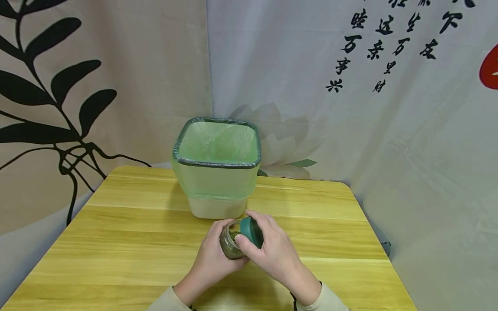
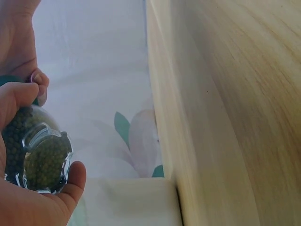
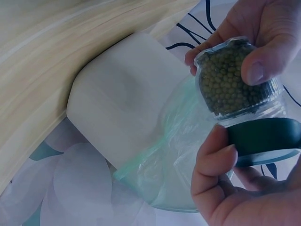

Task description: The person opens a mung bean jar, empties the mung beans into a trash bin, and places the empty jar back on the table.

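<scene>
The surface is being lit brightly and evenly in the head view. Soft shadows are being cast near its far edge, left of the bin, and towards its near edge, below the left hand and right hand. Small glints are being returned by the jar in the left wrist view. Dimmer, cooler tones are being shown in the right wrist view.

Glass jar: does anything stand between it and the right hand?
Yes: the green lid, held by the right hand at the mouth of the glass jar. Nothing visible separates the left hand from the jar.
</scene>
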The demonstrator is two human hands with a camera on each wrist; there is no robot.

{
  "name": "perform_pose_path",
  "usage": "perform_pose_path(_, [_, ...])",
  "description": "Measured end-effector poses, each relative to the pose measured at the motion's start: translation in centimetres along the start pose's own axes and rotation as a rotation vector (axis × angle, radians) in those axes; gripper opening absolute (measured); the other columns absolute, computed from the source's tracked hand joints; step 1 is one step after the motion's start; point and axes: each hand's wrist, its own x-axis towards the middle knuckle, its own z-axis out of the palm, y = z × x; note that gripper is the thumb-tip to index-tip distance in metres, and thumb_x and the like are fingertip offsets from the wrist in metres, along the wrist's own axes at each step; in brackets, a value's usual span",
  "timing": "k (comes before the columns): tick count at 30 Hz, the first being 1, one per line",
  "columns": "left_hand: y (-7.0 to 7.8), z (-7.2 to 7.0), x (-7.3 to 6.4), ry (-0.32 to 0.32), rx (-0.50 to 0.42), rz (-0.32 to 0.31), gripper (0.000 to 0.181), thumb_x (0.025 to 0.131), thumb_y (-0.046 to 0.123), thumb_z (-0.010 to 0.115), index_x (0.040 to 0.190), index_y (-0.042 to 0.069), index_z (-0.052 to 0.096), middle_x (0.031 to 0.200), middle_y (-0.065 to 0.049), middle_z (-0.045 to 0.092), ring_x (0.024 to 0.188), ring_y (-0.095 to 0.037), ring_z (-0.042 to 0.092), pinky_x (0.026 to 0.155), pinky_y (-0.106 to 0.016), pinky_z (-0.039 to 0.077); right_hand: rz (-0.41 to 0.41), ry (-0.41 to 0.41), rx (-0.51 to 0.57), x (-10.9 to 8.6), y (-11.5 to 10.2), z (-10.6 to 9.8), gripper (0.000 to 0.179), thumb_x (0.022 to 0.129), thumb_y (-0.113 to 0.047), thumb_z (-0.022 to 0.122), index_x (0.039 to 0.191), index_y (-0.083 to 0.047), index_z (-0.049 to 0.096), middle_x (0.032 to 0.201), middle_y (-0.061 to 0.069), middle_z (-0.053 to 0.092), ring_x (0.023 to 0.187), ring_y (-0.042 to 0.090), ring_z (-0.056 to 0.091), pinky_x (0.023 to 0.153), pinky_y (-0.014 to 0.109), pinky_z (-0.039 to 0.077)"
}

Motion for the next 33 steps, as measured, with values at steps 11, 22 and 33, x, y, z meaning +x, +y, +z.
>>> perform_pose_path(11, [-0.2, -0.4, -0.3, 0.023, -0.059, -0.04, 0.093, 0.067, 0.024, 0.1, 0.146, 0.018, 0.052, 0.133, 0.002, 0.063, 0.114, -0.017, 0.063, 0.094, -0.041, 0.057, 0.033, -0.007, -0.009, 0.3, 0.5, -1.3, 0.059, 0.099, -0.051, 0.07, 0.15, -0.023, 0.058, 0.141, 0.006, 0.067, 0.111, 0.018, 0.071, 0.084, 0.034, 0.063])
perform_pose_path(22, [-0.5, -1.2, -0.6, 0.054, -0.028, -0.019, 0.096, 0.067, 0.029, 0.103, 0.147, 0.017, 0.052, 0.137, -0.006, 0.065, 0.121, -0.023, 0.064, 0.099, -0.049, 0.056, 0.084, 0.024, -0.068, 0.4, 2.1, -2.8, 0.061, 0.1, -0.051, 0.07, 0.151, -0.02, 0.057, 0.141, 0.009, 0.066, 0.109, 0.022, 0.07, 0.083, 0.039, 0.063])
perform_pose_path(33, [-0.9, -1.8, -0.8, 0.071, -0.018, -0.033, 0.097, 0.066, 0.03, 0.103, 0.148, 0.015, 0.052, 0.139, -0.006, 0.065, 0.125, -0.028, 0.065, 0.103, -0.053, 0.055, 0.193, 0.034, -0.133, 0.5, 5.0, -4.4, 0.069, 0.101, -0.055, 0.068, 0.156, -0.017, 0.052, 0.149, 0.013, 0.062, 0.119, 0.032, 0.069, 0.089, 0.049, 0.062])
